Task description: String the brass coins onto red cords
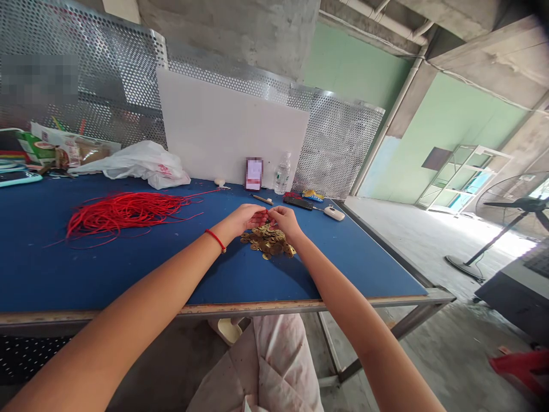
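**Left arm:** the left forearm [141, 292] reaches in from the lower left, angled up toward the middle of the table, with a red string bracelet [215, 240] around the wrist.

**Right arm:** the right forearm [338, 286] reaches in from the lower right, angled up and inward to meet the left.

**Left hand:** the left hand [242, 220] is palm down and partly curled, held just above the coins.

**Right hand:** the right hand [285, 223] is also partly curled and turned inward, its back facing up.

**Grip:** the fingertips [266, 213] of both hands meet in a pinch. A speck of red shows there, but what they hold is too small to tell.

**Coins:** a loose pile of gold coins [266, 242] lies on the blue table [128, 274], directly under and just toward the person from the hands.

**Red cord:** a tangled bundle of thin red cord [124, 213] lies left of the hands, well apart from them. One long strand stretches toward the far side of the table.

**Beyond the hands:** a phone [254, 174] and a water bottle [282, 175] stand against a white board [231, 129]. A pen [262, 199] lies nearer.

**Right of the hands:** a black remote [298, 203] and a computer mouse [333, 213] lie on the table.

**Far left:** a white plastic bag [141, 166] lies at the far edge of the table.
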Demonstrator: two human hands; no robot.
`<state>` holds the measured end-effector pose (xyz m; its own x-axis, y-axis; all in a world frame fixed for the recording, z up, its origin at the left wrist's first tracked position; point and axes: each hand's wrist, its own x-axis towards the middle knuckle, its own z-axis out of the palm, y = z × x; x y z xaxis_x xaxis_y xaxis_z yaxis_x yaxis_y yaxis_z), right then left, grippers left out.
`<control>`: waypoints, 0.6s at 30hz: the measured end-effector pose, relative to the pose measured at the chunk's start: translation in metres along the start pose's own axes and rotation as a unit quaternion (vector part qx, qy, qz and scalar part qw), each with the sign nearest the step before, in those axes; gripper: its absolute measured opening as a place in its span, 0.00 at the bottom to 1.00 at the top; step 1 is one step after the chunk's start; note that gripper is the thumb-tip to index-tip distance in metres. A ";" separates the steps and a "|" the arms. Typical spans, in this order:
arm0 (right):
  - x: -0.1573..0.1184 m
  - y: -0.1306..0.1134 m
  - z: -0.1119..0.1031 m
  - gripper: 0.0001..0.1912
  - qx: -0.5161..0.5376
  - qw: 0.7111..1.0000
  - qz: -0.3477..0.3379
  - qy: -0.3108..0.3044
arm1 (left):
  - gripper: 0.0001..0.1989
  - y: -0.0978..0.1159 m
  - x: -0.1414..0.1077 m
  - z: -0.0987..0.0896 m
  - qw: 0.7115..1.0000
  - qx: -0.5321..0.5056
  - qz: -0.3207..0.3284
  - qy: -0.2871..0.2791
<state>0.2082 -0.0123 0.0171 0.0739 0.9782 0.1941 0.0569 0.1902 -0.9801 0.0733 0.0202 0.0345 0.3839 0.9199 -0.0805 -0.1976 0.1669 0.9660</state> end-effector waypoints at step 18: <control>0.002 -0.002 -0.002 0.06 -0.005 0.999 -0.039 -0.023 | 0.06 -0.003 0.002 -0.007 0.997 -0.061 -0.002 -0.042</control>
<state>0.2103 -0.0110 0.0192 0.0236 0.9631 0.2681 0.0700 0.2659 -0.9615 0.0686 0.0238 0.0301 0.4578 0.8872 -0.0576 -0.3029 0.2166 0.9281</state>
